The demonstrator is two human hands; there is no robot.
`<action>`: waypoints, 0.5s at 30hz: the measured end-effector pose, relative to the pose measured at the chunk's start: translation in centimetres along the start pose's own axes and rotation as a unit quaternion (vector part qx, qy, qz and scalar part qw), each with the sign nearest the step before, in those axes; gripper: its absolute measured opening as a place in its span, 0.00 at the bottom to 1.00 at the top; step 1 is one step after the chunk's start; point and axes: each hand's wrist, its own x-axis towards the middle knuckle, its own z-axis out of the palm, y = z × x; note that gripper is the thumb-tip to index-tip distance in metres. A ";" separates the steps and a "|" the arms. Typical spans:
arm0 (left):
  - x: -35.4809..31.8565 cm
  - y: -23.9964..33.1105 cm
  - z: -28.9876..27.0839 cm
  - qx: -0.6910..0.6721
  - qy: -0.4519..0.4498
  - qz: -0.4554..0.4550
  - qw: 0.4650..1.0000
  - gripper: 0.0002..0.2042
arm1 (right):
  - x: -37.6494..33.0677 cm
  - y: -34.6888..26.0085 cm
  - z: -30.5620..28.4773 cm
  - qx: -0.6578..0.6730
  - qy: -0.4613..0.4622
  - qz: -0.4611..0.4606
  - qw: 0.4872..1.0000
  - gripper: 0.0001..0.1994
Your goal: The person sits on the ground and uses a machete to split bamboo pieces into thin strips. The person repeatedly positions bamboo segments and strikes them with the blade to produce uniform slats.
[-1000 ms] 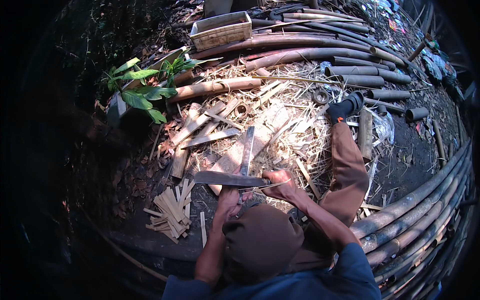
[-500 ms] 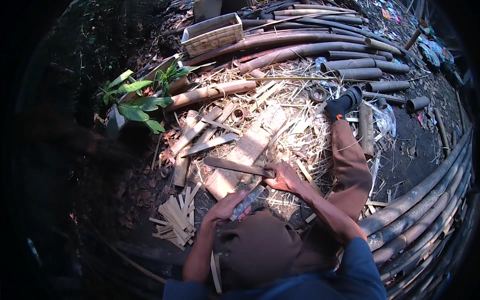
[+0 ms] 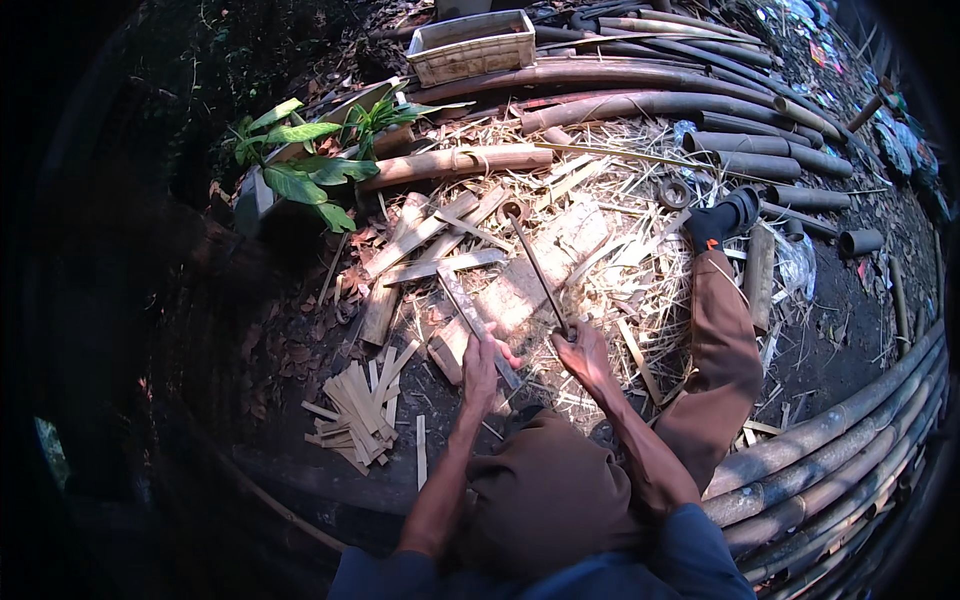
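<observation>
My left hand (image 3: 482, 368) is closed around a flat, mottled grey strip that looks like a bamboo slat (image 3: 462, 302); it slants up and away to the left, its lower end showing below my fingers. In my right hand (image 3: 584, 352) is a long dark knife (image 3: 537, 268), gripped at its near end and seen nearly edge-on, its tip pointing away and slightly left. Slat and knife are apart. Beneath them lies a thick pale wooden board (image 3: 520, 290), partly covered by the knife. A pile of thin cut slats (image 3: 355, 415) rests on the ground left of my left forearm.
Shavings (image 3: 640, 270) litter the ground around the board. Split bamboo pieces (image 3: 425, 235) lie beyond my left hand. Long bamboo poles (image 3: 800, 440) line the right side; more poles (image 3: 640, 102) and a dirty plastic crate (image 3: 470, 65) stand at the back. My outstretched leg (image 3: 715, 330) is to the right.
The knife has swung from pointing left across the slat to pointing away from me. The slat, in my left hand, has moved forward and turned to slant up-left. The hands are farther apart.
</observation>
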 end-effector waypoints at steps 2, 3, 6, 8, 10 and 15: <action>0.2 2.2 -2.5 0.003 0.013 -0.045 0.999 0.16 | -0.3 -0.3 -1.6 -0.110 -0.011 -0.052 0.992 0.14; 0.1 2.6 -3.8 0.026 -0.005 -0.053 0.998 0.15 | -0.5 -0.6 -1.8 -0.113 -0.024 -0.113 0.987 0.11; -1.2 3.4 -2.3 0.141 -0.027 -0.103 0.984 0.12 | -1.1 -1.7 -0.2 -0.196 -0.103 -0.167 0.961 0.12; -2.0 3.9 -1.5 0.215 -0.016 -0.120 0.969 0.12 | -1.7 -3.6 0.4 -0.194 -0.160 -0.198 0.947 0.10; -3.5 4.7 -0.9 0.259 -0.004 -0.125 0.958 0.11 | -0.5 -2.4 0.7 -0.204 -0.127 -0.241 0.940 0.11; -9.1 8.3 -0.6 0.175 -0.113 -0.140 0.968 0.19 | 7.1 1.0 -7.2 -0.190 -0.024 0.015 0.981 0.15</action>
